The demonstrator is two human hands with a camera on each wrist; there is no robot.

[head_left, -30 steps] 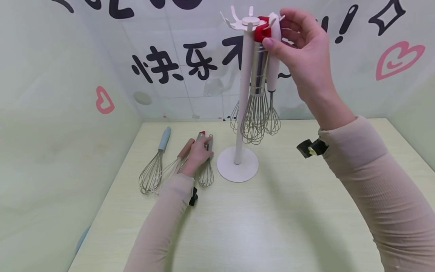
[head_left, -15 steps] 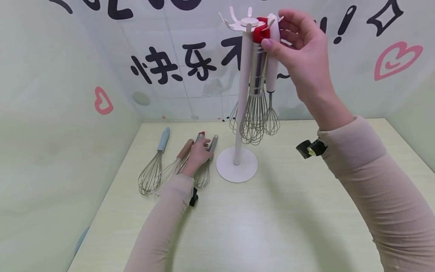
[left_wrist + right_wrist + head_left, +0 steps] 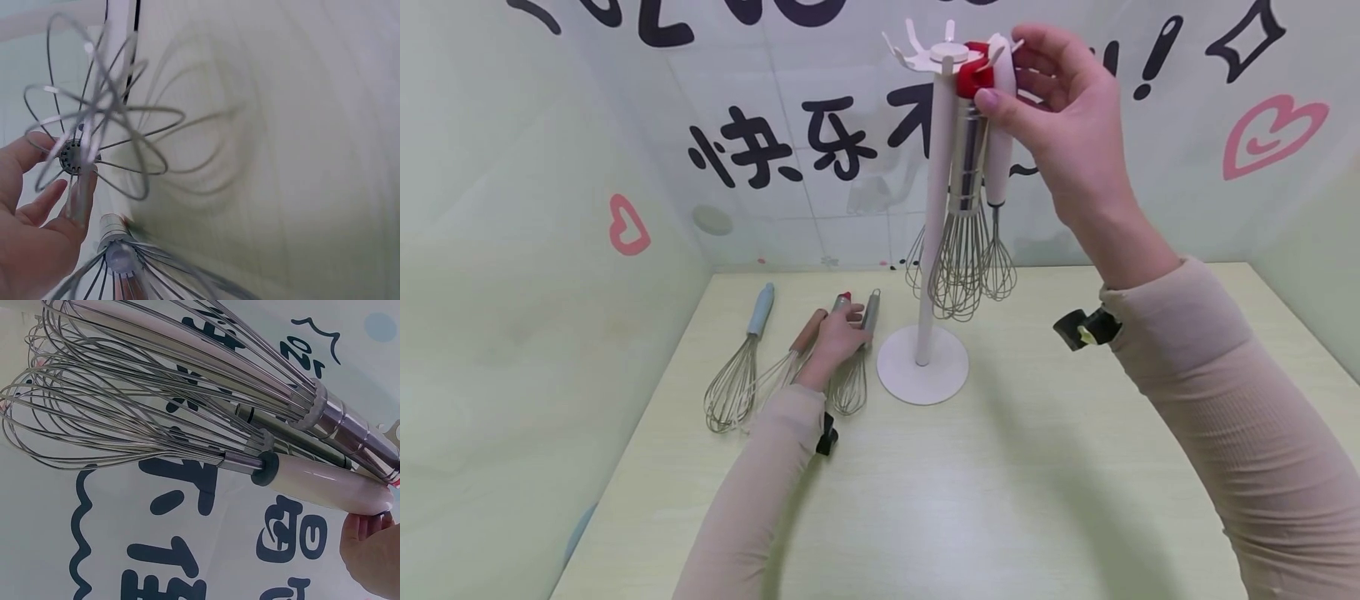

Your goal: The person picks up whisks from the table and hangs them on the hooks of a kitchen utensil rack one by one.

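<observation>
At the left of the white stand (image 3: 922, 385), my left hand (image 3: 837, 340) grips a small whisk with a grey metal handle (image 3: 872, 310). The left wrist view shows the wire loops of this whisk (image 3: 74, 156) pointing toward the camera, with thumb and fingers around its neck. Up at the stand's hooks, my right hand (image 3: 1075, 121) holds the top of a hanging whisk with a white handle (image 3: 998, 171), fingers behind it. Its thumb tip lies beside the red top of a steel whisk (image 3: 967, 158). In the right wrist view the fingertips touch the white handle (image 3: 331, 481) at its end.
A blue-handled whisk (image 3: 760, 310) lies at the table's left. Beside my left hand are a brown-handled whisk (image 3: 808, 330) and a red-tipped steel whisk (image 3: 842, 300), both partly covered. A printed curtain (image 3: 850, 192) hangs behind the table.
The grey-handled whisk has tilted in my left hand, its handle end swinging right and slightly away. My right hand stays at the hooks; the view has shifted slightly.
</observation>
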